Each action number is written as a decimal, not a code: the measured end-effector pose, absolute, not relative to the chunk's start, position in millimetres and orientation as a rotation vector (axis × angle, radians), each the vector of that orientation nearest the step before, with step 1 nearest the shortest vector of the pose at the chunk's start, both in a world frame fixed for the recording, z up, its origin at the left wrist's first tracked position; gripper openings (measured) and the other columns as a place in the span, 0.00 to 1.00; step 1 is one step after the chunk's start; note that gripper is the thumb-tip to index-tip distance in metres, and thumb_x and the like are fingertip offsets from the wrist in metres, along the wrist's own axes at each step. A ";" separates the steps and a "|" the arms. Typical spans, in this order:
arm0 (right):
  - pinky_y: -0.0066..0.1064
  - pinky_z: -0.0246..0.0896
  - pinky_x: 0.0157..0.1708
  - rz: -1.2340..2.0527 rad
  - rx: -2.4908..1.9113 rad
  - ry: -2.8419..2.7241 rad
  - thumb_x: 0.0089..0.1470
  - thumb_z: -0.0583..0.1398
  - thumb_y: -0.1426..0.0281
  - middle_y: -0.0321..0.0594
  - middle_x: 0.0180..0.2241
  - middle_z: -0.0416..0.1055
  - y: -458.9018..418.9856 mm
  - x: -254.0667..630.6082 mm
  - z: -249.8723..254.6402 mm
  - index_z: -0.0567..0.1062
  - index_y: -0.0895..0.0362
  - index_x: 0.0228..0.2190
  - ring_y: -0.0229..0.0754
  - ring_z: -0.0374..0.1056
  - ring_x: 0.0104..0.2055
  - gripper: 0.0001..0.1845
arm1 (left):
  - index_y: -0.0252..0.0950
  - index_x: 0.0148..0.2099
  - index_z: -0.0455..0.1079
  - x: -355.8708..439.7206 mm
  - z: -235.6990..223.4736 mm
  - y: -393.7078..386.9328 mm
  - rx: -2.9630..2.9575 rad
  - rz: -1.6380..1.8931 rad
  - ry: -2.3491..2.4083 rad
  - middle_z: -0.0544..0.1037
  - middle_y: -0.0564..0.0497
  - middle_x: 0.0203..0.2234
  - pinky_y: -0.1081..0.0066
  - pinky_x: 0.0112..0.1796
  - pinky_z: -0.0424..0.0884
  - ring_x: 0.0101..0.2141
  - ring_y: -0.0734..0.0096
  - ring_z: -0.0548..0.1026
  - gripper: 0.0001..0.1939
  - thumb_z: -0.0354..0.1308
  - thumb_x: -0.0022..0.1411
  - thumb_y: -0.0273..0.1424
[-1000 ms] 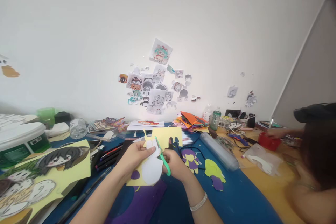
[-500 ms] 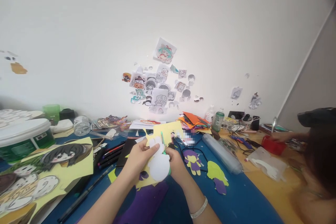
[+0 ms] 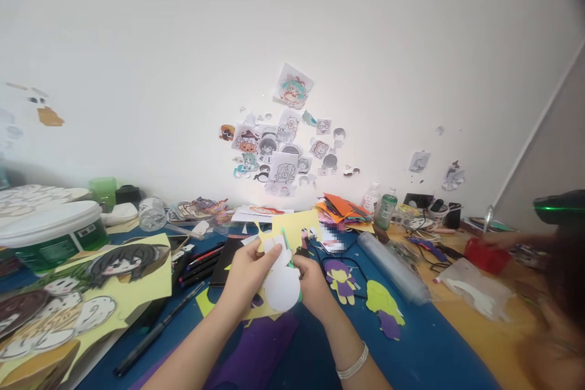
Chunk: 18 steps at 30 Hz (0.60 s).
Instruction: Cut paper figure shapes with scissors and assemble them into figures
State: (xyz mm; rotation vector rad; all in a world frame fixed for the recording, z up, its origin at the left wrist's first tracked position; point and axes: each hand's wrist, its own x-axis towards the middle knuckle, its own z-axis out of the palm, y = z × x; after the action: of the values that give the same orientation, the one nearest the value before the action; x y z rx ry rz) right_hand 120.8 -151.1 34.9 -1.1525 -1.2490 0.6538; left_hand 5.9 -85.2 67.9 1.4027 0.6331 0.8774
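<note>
My left hand point(image 3: 250, 265) pinches a rounded white paper cutout point(image 3: 282, 287) against a sheet of yellow paper point(image 3: 301, 221), its thumb pressed on top. Close beside it, my right hand point(image 3: 313, 285) grips green scissors point(image 3: 284, 235); their blades point away from me along the right edge of the white cutout. The handles are mostly hidden behind the cutout and my fingers. Right of my hands lies a purple-and-yellow paper doll point(image 3: 340, 281). Purple paper point(image 3: 256, 350) rests on the blue tabletop under my hands.
Left are a white-lidded tub point(image 3: 50, 225), cut-out drawings point(image 3: 123, 262), several pens point(image 3: 201, 265) and a long black pen point(image 3: 158, 330). A clear plastic roll point(image 3: 393, 268), lime paper pieces point(image 3: 381, 298) and bottles point(image 3: 388, 210) are right. Another person's hand point(image 3: 496, 241) is by a red item point(image 3: 487, 256).
The whole view has shifted slightly, with things appearing further right. Both hands keep hold of the paper and the scissors, almost in the same pose.
</note>
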 end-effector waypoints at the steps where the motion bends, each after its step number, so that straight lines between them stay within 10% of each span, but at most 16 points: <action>1: 0.24 0.52 0.20 0.654 -1.154 -1.250 0.38 0.63 0.68 0.33 0.16 0.61 -150.9 120.6 34.6 0.70 0.60 0.20 0.35 0.57 0.22 0.08 | 0.32 0.35 0.69 5.9 67.4 -84.3 1.420 0.886 0.639 0.78 0.48 0.24 0.71 0.23 0.68 0.23 0.63 0.75 0.21 0.61 0.44 0.43; 18: 0.27 0.55 0.26 0.499 -1.269 -1.240 0.41 0.60 0.69 0.33 0.17 0.60 -151.5 118.7 32.7 0.72 0.60 0.20 0.37 0.57 0.24 0.06 | 0.32 0.33 0.69 7.7 67.9 -88.2 1.372 0.899 0.654 0.77 0.48 0.23 0.71 0.23 0.67 0.23 0.65 0.74 0.19 0.63 0.42 0.42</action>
State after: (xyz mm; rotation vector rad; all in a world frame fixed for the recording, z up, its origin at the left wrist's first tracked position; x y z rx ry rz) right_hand 118.7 -151.5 32.7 -1.2688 -1.2400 0.4994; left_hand 7.7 -88.2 67.9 1.3723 0.6541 0.8994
